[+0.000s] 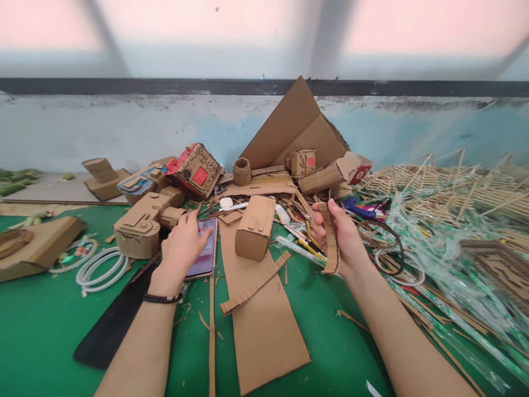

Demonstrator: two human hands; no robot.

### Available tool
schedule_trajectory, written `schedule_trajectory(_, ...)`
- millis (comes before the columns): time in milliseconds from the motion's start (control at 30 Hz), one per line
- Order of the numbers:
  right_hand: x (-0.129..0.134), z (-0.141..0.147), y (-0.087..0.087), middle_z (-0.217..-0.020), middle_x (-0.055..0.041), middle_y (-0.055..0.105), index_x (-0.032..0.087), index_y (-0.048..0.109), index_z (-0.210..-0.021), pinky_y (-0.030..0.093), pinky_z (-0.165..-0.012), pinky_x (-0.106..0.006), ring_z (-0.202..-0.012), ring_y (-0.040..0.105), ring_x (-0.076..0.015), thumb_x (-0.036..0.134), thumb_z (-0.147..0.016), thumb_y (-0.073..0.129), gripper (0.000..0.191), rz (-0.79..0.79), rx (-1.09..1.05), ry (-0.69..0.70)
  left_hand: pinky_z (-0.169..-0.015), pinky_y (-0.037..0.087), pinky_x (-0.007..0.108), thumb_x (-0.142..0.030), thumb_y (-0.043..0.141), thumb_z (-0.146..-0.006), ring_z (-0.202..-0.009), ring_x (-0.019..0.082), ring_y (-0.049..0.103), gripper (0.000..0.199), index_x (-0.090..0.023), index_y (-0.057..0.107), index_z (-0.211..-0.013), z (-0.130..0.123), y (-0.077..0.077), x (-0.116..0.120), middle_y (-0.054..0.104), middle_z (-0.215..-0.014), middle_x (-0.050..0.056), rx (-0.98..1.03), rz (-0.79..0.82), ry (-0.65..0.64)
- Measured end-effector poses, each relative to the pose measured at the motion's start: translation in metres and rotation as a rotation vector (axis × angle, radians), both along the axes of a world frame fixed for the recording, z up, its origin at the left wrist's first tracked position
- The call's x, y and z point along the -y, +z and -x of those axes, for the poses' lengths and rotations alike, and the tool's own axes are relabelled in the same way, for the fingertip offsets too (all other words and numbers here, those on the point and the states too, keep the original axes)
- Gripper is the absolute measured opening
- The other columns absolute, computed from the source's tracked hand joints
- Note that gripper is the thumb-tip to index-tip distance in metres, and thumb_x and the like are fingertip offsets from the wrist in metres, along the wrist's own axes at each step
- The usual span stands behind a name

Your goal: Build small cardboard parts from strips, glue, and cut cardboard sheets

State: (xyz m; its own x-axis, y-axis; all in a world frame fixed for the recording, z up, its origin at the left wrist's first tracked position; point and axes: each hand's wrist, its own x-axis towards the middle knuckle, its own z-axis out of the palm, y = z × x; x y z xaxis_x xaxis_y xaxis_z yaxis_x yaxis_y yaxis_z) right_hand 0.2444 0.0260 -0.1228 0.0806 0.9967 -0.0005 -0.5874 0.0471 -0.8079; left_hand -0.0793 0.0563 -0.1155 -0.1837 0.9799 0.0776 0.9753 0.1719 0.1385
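Observation:
My left hand (pixel 185 242) is over the left side of a phone (pixel 205 253) with a lit screen, its fingers apart and holding nothing. My right hand (pixel 336 237) grips a short, curved cardboard strip (pixel 330 240) between thumb and fingers, raised above the table. Between the hands, a small cardboard box (pixel 255 227) stands on a long flat cardboard sheet (pixel 268 336). Another ridged strip (pixel 256 284) lies diagonally across that sheet, below the box.
Cardboard models (pixel 142 223) stand at left, beside coiled white tubing (pixel 102 270) and a black flat item (pixel 115 317). Tools and scraps lie behind the right hand. Clear plastic (pixel 450 264) and thin wooden sticks (pixel 433 187) crowd the right. A folded cardboard sheet (pixel 289 127) leans on the wall.

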Motion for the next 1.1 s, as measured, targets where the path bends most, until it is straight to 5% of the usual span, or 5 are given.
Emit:
schedule_trajectory(367, -0.001, -0.002, 0.000, -0.067, 0.0052, 0.062, 0.019, 0.072, -0.095, 0.045, -0.044, -0.015, -0.048, 0.051, -0.0055, 0.057, -0.076, 0.089, 0.045, -0.016, 0.021, -0.009, -0.103, 0.055, 0.055, -0.032, 0.047, -0.102, -0.129, 0.040, 0.066, 0.050, -0.021, 0.052, -0.150, 0.021, -0.004, -0.007, 0.064, -0.147, 0.017, 0.020, -0.039, -0.057)
schedule_trajectory(533, -0.001, -0.004, 0.001, -0.068, 0.0051, 0.062, 0.019, 0.074, -0.096, 0.046, -0.044, -0.014, -0.049, 0.051, -0.0050, 0.057, -0.076, 0.089, 0.046, -0.016, 0.020, -0.016, -0.113, 0.053, 0.040, -0.037, 0.070, -0.087, -0.139, 0.032, 0.061, 0.078, -0.018, 0.044, -0.158, 0.043, -0.002, -0.009, 0.051, -0.162, 0.015, 0.183, 0.051, -0.280)
schedule_trajectory(633, 0.000, -0.003, 0.001, -0.068, 0.0047, 0.062, 0.018, 0.075, -0.095, 0.046, -0.044, -0.013, -0.049, 0.051, -0.0047, 0.057, -0.076, 0.089, 0.046, -0.022, 0.021, -0.022, -0.120, 0.047, 0.041, -0.041, 0.079, -0.078, -0.149, 0.034, 0.050, 0.095, -0.015, 0.040, -0.161, 0.049, -0.001, -0.007, 0.043, -0.167, 0.017, 0.233, 0.087, -0.356)
schedule_trajectory(900, 0.000, -0.001, 0.000, -0.068, 0.0041, 0.063, 0.017, 0.076, -0.095, 0.046, -0.045, -0.014, -0.049, 0.051, -0.0047, 0.055, -0.078, 0.088, 0.043, -0.026, 0.019, -0.009, -0.128, 0.036, 0.043, -0.043, 0.085, -0.070, -0.154, 0.035, 0.043, 0.103, -0.014, 0.041, -0.159, 0.049, -0.001, -0.003, 0.041, -0.167, 0.020, 0.253, 0.140, -0.393)
schedule_trajectory(1100, 0.001, 0.002, 0.000, -0.066, 0.0040, 0.063, 0.018, 0.077, -0.093, 0.045, -0.044, -0.014, -0.048, 0.049, -0.0050, 0.055, -0.077, 0.089, 0.042, -0.027, 0.016, -0.021, -0.129, 0.033, 0.045, -0.047, 0.074, -0.080, -0.157, 0.034, 0.038, 0.096, -0.012, 0.036, -0.161, 0.053, -0.003, -0.004, 0.036, -0.170, 0.018, 0.223, 0.145, -0.418)
